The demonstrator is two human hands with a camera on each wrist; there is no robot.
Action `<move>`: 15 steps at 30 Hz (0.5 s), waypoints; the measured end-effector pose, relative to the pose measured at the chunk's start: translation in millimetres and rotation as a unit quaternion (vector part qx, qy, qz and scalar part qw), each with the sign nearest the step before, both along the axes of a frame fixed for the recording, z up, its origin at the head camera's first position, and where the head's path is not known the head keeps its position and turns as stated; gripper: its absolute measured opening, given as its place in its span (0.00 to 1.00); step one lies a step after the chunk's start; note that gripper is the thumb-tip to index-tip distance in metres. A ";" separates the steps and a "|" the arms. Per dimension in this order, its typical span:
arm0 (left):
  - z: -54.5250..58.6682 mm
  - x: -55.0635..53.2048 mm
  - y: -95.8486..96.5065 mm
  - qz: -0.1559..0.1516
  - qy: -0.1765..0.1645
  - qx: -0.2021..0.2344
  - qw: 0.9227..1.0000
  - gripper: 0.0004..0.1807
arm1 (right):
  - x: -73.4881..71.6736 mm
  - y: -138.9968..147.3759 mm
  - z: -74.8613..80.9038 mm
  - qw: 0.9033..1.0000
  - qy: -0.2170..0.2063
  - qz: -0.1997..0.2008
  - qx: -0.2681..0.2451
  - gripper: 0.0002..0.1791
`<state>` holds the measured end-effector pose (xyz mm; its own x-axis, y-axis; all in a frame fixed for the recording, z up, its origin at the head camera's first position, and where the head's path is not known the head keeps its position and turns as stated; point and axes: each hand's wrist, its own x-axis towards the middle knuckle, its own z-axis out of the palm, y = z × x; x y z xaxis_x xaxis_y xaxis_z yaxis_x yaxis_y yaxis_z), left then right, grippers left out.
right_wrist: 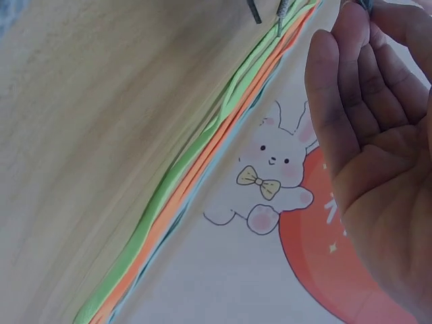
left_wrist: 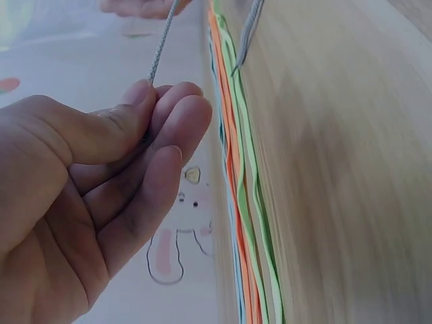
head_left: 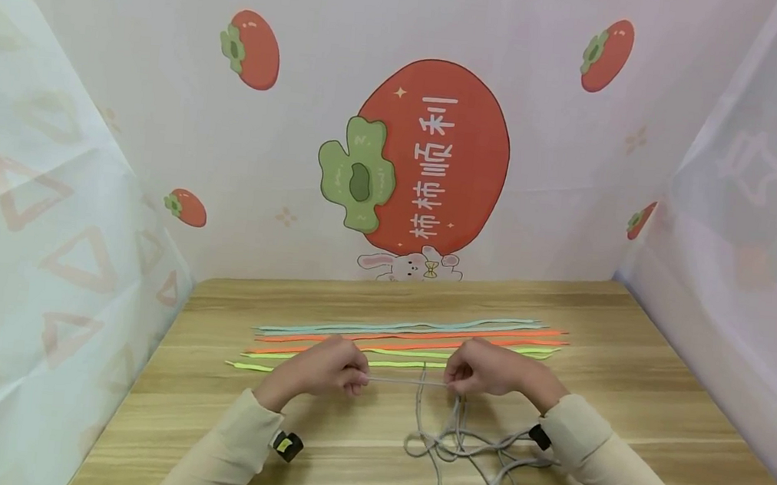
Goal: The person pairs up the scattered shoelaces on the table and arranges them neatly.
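Note:
A grey cord (head_left: 407, 381) runs taut and level between my two hands, above the wooden table. My left hand (head_left: 327, 367) pinches one part of it between thumb and fingertips; the left wrist view shows the cord (left_wrist: 160, 54) leaving that pinch. My right hand (head_left: 488, 368) pinches the cord farther along, its fingertips partly cut off at the top of the right wrist view. From the right hand the rest of the grey cord hangs down into a loose tangle of loops on the table. One cord end points toward the back, between the hands.
Behind the hands, flat laces lie side by side across the table (head_left: 207, 411): blue laces (head_left: 395, 326), orange laces (head_left: 485, 332) and yellow-green laces (head_left: 392, 364). A printed cloth (head_left: 286, 149) with persimmons stands at the back, with white sheets on both sides.

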<state>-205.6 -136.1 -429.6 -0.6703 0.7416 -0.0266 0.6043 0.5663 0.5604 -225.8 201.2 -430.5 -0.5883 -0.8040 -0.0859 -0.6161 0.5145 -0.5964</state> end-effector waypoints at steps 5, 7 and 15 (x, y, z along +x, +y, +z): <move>1.1 2.1 -14.6 0.001 -0.001 0.001 1.000 0.16 | 0.1 6.4 -1.4 1.000 -0.009 -0.010 0.004 0.07; 2.7 3.1 -20.3 0.001 -0.002 -0.001 1.000 0.17 | 0.5 8.8 -1.8 1.000 -0.011 -0.012 0.003 0.07; 6.0 6.7 -48.8 0.005 -0.007 -0.013 1.000 0.19 | 0.5 19.1 -2.4 1.000 -0.004 -0.017 0.009 0.11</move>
<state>-198.9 -184.9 -423.6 -0.6768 0.7341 -0.0556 0.5908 0.5866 0.5539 -225.3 220.3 -432.9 -0.6140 -0.7823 -0.1045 -0.5937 0.5450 -0.5920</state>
